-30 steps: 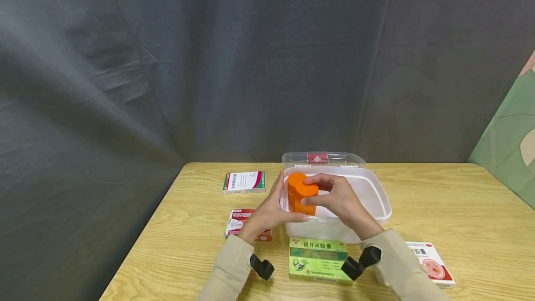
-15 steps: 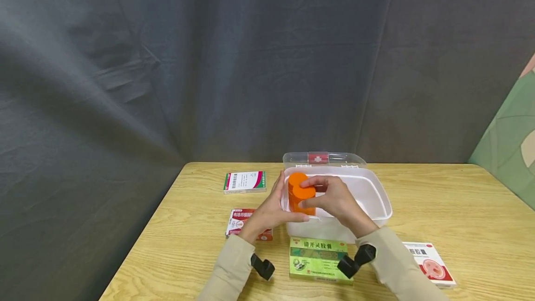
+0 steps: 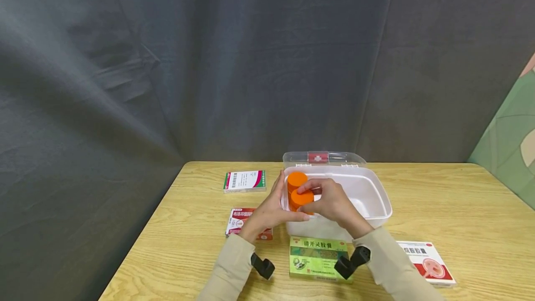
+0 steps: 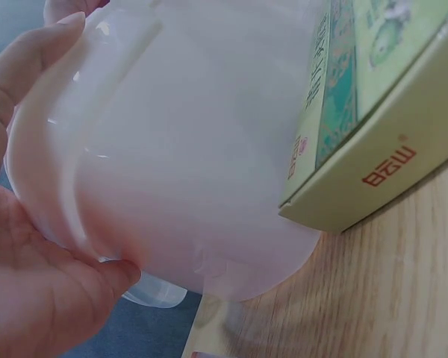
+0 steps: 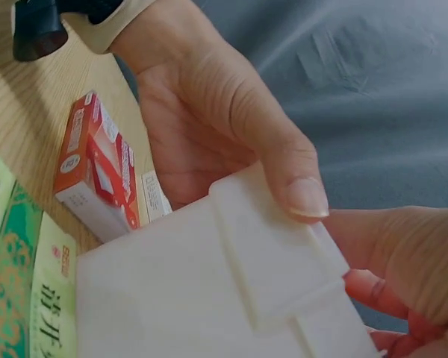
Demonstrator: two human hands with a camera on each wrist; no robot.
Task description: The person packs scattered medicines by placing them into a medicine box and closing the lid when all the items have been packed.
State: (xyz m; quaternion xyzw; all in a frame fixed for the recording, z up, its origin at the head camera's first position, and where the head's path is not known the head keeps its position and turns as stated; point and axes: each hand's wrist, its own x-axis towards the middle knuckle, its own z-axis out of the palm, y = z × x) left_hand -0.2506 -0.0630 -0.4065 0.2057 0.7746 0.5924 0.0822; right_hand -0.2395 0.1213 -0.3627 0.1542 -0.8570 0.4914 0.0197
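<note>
In the head view a white plastic medicine box (image 3: 369, 194) stands with its clear lid (image 3: 339, 158) up at the back. My left hand (image 3: 267, 210) grips its front left corner, thumb along the front wall and fingers on the left side. Two orange cylindrical bottles stand upright inside at the left end. My right hand (image 3: 334, 202) pinches the top of the nearer orange bottle (image 3: 302, 198); the farther orange bottle (image 3: 297, 179) is just behind it. The box walls hide the bottles' lower parts. In the left wrist view the box's wall (image 4: 187, 127) lies against my left thumb.
A green medicine carton (image 3: 317, 258) lies before the box. Left of it lie a red carton (image 3: 240, 219), partly behind my left wrist, and a white and green carton (image 3: 245, 181). Another white and red carton (image 3: 430, 264) lies at the front right, partly under my right sleeve.
My right hand has lowered the nearer orange bottle into the box and slightly leftward, beside the other one. My left hand has stayed on the box's corner.
</note>
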